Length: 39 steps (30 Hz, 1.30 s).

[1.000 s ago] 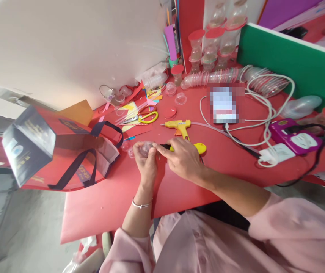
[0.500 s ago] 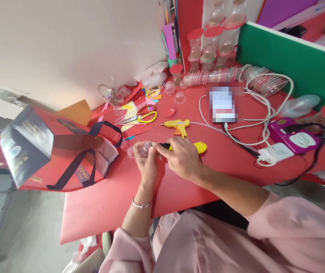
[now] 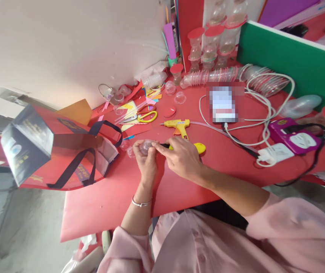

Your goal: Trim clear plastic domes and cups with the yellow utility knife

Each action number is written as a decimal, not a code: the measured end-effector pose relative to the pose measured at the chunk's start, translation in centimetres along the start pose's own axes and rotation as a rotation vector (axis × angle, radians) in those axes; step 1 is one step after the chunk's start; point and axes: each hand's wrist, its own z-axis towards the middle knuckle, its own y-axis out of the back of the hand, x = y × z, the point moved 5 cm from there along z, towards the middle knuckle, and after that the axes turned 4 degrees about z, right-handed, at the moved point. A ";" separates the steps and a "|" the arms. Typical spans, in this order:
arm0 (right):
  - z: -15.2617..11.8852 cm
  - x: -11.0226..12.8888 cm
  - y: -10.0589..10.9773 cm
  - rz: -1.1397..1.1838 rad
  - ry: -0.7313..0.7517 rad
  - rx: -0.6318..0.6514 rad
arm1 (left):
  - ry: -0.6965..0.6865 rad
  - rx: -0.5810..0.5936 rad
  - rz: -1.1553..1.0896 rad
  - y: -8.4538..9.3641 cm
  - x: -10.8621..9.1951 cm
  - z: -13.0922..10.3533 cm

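Observation:
Near the table's front edge, my left hand pinches a small clear plastic dome lid between thumb and fingers. My right hand grips a yellow-handled tool with a black front part, its index finger stretched along it towards the dome. The tool's tip is at the dome or close beside it; fingers hide the exact contact, and its kind is unclear. More clear domes lie just left of my left hand. Beyond my hands rests a yellow glue gun.
Yellow-handled scissors lie among paper scraps. A large red bag stands at left. Behind are nested clear lids, a phone with white cables, and a purple power socket. Stacked cups with red lids stand at the back.
The tool's yellow end has shifted very slightly left, and the dome appears slightly turned in my left hand. Both hands keep nearly the same place and hold.

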 end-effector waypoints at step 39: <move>0.0 0.2 0.2 -0.010 0.021 -0.025 | -0.020 -0.023 -0.063 -0.2 -0.9 -0.1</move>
